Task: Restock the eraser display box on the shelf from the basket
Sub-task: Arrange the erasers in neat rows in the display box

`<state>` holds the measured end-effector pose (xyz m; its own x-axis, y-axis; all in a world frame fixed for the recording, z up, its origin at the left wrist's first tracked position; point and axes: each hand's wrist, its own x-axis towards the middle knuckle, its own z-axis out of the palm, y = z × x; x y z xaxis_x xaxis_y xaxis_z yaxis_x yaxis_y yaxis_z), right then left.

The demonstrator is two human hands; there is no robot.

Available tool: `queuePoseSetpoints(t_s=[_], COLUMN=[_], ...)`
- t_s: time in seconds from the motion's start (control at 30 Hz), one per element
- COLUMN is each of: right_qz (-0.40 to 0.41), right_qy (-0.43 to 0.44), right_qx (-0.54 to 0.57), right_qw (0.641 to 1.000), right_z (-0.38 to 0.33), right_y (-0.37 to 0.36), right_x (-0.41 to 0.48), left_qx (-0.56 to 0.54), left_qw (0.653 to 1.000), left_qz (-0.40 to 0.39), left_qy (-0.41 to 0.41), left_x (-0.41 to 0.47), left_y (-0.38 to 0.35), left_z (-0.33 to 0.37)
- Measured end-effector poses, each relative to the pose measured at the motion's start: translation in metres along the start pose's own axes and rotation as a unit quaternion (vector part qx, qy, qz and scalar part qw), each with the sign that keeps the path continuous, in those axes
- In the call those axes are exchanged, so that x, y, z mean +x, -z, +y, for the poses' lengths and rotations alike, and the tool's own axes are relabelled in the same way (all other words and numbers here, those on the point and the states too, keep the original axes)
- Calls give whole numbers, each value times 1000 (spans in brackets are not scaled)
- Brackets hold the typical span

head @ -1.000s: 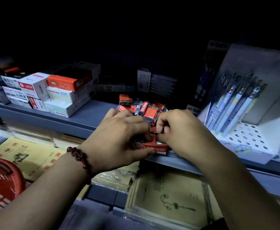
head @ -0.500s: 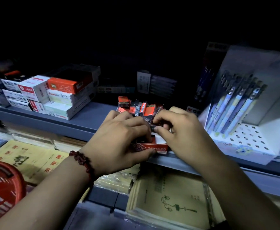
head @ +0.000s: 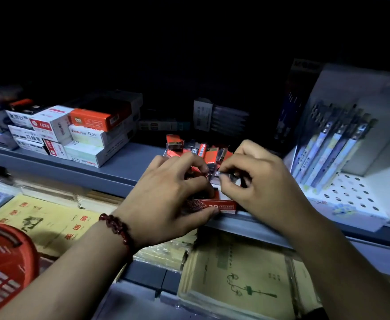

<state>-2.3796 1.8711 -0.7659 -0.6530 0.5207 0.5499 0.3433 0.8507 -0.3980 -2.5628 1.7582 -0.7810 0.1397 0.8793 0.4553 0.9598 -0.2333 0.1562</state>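
Observation:
A red eraser display box (head: 221, 205) stands at the front edge of the grey shelf (head: 124, 167), with several red and black wrapped erasers (head: 201, 150) piled in its back half. My left hand (head: 166, 199) is curled around the box's front left corner, thumb along its front face and fingers inside. My right hand (head: 251, 181) hovers over the box and pinches a small dark wrapped eraser (head: 226, 174) between thumb and forefinger. The red basket (head: 2, 262) sits at the lower left.
Stacked white and orange stationery boxes (head: 85, 132) fill the shelf's left side. A white perforated pen stand (head: 342, 162) with blue pens is close on the right. Yellow exercise books (head: 240, 280) lie on the lower shelf beneath my arms.
My right hand has lifted slightly and its fingers have spread, still pinching an eraser over the box. My left hand keeps its hold on the box front.

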Motion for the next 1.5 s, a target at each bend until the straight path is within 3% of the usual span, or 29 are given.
queuePoseSetpoints(t_s=[0.13,0.33,0.5,0.63,1.1,1.3,1.5], right_qz=[45,40,-27,-80,-149,-155,-191], right_qy=[-39,-117,-104,-75,-85,-93,-88], right_qx=[54,100,105,46,39,28,0], right_qw=[997,987,989,993,984,983,978], right_z=[3,15,14,13,14,11,5], right_y=[1,-2,6,13,19,19,19], right_x=[1,2,1,0,2,2,-1], left_qx=[-10,-13,-2,6,-15,-68,-143], left_qw=[1000,1000,1000,1000,1000,997,988], left_qz=[3,4,-4,-11,3,21,24], left_qy=[9,14,19,17,17,6,54], left_x=[0,-1,-1,0,-1,-4,-10], left_y=[0,1,1,1,1,6,20], left_z=[1,0,0,-1,-1,-6,-26])
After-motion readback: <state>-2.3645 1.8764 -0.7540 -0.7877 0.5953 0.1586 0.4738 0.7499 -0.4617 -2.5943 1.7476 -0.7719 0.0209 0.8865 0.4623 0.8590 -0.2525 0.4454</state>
